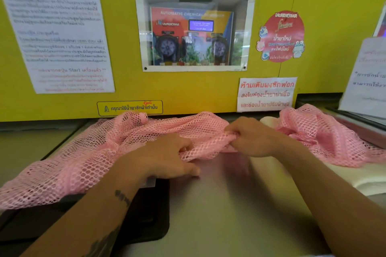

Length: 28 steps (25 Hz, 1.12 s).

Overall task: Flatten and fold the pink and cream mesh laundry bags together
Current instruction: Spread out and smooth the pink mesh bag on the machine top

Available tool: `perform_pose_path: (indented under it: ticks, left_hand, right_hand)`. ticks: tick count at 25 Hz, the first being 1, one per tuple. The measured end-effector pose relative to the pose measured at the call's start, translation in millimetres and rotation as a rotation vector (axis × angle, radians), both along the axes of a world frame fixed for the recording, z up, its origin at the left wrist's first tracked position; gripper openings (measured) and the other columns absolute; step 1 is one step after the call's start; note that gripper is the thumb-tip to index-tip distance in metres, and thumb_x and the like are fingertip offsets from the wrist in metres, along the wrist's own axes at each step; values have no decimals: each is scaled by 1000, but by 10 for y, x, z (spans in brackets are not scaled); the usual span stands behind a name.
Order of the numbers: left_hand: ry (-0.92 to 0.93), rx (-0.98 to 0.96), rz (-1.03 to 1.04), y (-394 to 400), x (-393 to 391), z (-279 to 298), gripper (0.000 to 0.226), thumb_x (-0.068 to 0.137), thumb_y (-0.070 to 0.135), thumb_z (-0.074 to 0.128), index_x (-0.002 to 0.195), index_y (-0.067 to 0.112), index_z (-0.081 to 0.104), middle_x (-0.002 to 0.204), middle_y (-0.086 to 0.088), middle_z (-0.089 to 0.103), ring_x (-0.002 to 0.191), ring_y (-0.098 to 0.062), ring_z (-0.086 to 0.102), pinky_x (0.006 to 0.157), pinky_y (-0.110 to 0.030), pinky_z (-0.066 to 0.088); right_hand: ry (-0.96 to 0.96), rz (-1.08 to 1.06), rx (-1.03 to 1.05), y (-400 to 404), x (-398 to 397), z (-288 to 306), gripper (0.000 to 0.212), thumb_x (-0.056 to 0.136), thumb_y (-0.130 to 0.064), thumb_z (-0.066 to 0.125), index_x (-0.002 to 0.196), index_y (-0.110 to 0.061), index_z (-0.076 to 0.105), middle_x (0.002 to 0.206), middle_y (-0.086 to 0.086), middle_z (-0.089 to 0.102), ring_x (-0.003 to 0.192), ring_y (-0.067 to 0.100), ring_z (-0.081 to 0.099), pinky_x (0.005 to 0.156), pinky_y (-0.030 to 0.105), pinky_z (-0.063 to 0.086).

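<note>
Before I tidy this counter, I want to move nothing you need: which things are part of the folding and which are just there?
Part of the job:
pink mesh bag, gripped by the left hand and right hand
cream bag

Just there:
black tray
wall notices
paper stand

Bare forearms, no sleeves; dark tattoo markings on left forearm (123, 197), none legible.

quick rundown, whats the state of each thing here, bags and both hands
pink mesh bag: crumpled, spread across the counter, not yet flat
cream bag: lying at right, partly under pink mesh
left hand: fingers curled, gripping the pink mesh
right hand: pinching a bunched fold of pink mesh
dispenser screen: lit
</note>
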<state>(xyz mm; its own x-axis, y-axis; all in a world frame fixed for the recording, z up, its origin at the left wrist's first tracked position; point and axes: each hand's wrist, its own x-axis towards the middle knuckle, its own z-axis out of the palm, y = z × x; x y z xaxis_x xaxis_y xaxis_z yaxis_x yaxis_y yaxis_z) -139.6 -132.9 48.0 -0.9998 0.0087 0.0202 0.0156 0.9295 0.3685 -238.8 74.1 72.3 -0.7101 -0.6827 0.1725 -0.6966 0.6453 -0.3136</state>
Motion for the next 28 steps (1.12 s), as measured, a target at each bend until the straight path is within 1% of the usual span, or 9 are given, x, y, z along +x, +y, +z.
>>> perform_pose_path:
  ticks: [3, 7, 11, 15, 17, 20, 23, 25, 28]
  left_hand:
    - [15, -7, 25, -40, 5, 50, 33, 90, 40, 60, 115, 18, 64, 119, -1, 63, 108, -22, 58, 94, -35, 45]
    - [57, 37, 49, -11, 46, 125, 34, 100, 27, 40, 99, -1, 60, 104, -18, 60, 100, -31, 57, 91, -41, 45]
    - [184, 86, 14, 44, 111, 235, 26, 101, 21, 39, 105, 13, 63, 83, 4, 57, 79, -13, 53, 69, -25, 39]
    - [-62, 11, -32, 43, 198, 294, 26, 89, 18, 49, 63, 17, 46, 64, 5, 44, 59, -14, 40, 57, -30, 28]
    - [-177, 152, -165, 71, 281, 373, 26, 79, 23, 52, 55, 15, 46, 58, 1, 43, 59, -20, 38, 62, -35, 31]
    - [-199, 428, -176, 130, 354, 456, 27, 93, 30, 52, 87, 17, 76, 83, 1, 74, 82, -15, 67, 87, -34, 44]
    - [127, 338, -60, 138, 235, 323, 17, 97, 30, 53, 98, 33, 69, 100, 11, 72, 98, -8, 65, 94, -31, 43]
    - [135, 148, 13, 127, 175, 183, 27, 94, 41, 55, 120, 41, 59, 132, 8, 57, 125, -14, 50, 104, -37, 38]
    - [-207, -176, 18, 120, 68, -26, 73, 82, 76, 40, 147, 50, 21, 164, 6, 8, 150, -23, 9, 118, -57, 9]
  right_hand:
    - [36, -61, -179, 74, -78, 63, 26, 76, 6, 49, 64, -7, 68, 59, 5, 59, 56, 14, 48, 55, 29, 36]
    - [-7, -55, -314, 197, -87, 150, 43, 77, 11, 47, 64, -21, 72, 63, -5, 67, 60, 6, 57, 63, 29, 44]
    - [-283, 52, -649, 414, -113, 223, 30, 74, -3, 51, 86, -12, 78, 91, 10, 76, 84, 19, 68, 79, 36, 48]
    - [-465, 89, -995, 574, -262, 266, 31, 74, -12, 47, 93, -11, 72, 104, 13, 73, 96, 25, 69, 92, 40, 45]
    - [-397, -3, -1020, 561, -294, 231, 23, 86, -9, 51, 92, -14, 72, 100, 9, 75, 95, 25, 70, 93, 41, 46]
    - [-214, -150, -746, 431, -221, 140, 19, 91, -8, 58, 97, -15, 74, 101, 4, 75, 96, 20, 68, 88, 30, 48]
    - [-272, -111, -97, 269, -152, 30, 30, 94, -23, 60, 124, -19, 67, 124, -5, 65, 112, 11, 58, 88, 23, 41]
    - [-277, -102, 216, 238, -120, 31, 40, 94, -33, 59, 133, -25, 60, 133, -9, 58, 120, 9, 52, 95, 26, 37]
    - [-252, -123, 103, 309, -129, 116, 32, 93, -33, 61, 124, -32, 66, 122, -14, 61, 112, 8, 55, 98, 31, 42]
